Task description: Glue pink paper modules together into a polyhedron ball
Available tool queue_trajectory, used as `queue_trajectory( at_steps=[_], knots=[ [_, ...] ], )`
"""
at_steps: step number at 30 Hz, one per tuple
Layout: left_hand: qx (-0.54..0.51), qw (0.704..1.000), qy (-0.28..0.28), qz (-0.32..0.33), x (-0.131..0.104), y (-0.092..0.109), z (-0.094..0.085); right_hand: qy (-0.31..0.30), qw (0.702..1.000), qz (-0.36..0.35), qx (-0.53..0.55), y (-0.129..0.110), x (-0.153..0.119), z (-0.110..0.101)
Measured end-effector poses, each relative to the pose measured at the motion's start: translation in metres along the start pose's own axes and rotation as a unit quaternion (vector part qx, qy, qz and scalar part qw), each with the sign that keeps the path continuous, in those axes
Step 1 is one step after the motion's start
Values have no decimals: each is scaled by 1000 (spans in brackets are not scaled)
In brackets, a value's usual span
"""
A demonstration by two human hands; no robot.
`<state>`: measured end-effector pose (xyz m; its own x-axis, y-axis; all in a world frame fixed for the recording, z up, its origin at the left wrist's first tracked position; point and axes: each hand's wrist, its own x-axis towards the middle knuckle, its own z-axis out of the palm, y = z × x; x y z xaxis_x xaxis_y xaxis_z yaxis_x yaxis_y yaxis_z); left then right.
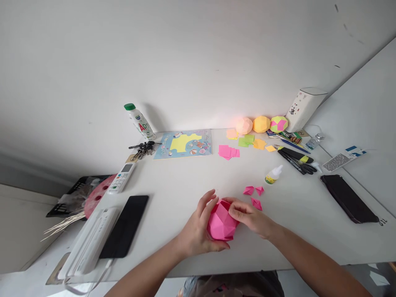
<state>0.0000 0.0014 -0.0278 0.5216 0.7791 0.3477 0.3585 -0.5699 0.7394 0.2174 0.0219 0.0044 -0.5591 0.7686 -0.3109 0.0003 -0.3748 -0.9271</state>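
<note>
A pink folded-paper ball [221,223], with an opening at its top, is between my hands above the front of the table. My left hand [199,227] cups its left side and underside, thumb below and fingers spread up along the side. The fingers of my right hand [249,215] pinch the paper at the upper right rim of the opening; part of that edge is hidden by them. Several small pink folded paper pieces [248,190] lie just beyond my right hand. A small white glue bottle [273,175] with a yellow-green label stands farther right.
Three finished paper balls [261,124] sit against the wall, with sticky-note stacks [228,152] before them. Pens and scissors [307,168] and a black pouch [349,199] lie right. A phone [125,227], remote [121,178], keys [144,149] and bottle [140,122] are left.
</note>
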Motion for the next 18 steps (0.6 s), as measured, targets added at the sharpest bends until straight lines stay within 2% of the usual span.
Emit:
queue_trajectory(
  at_steps=[7, 10, 14, 18],
  knots=[
    [-12, 1000, -16, 3, 1, 2, 0, 13, 1000, 6, 14, -2, -2, 2],
    [-40, 999, -6, -35, 1, 1, -1, 20, 1000, 6, 20, -4, -3, 1],
    [-80, 993, 25, -79, -1, -4, -2, -10, 1000, 2, 5, -7, -5, -3],
    [-114, 987, 33, -112, -1, -5, -2, -19, 1000, -2, 12, -8, -6, -7]
  ],
)
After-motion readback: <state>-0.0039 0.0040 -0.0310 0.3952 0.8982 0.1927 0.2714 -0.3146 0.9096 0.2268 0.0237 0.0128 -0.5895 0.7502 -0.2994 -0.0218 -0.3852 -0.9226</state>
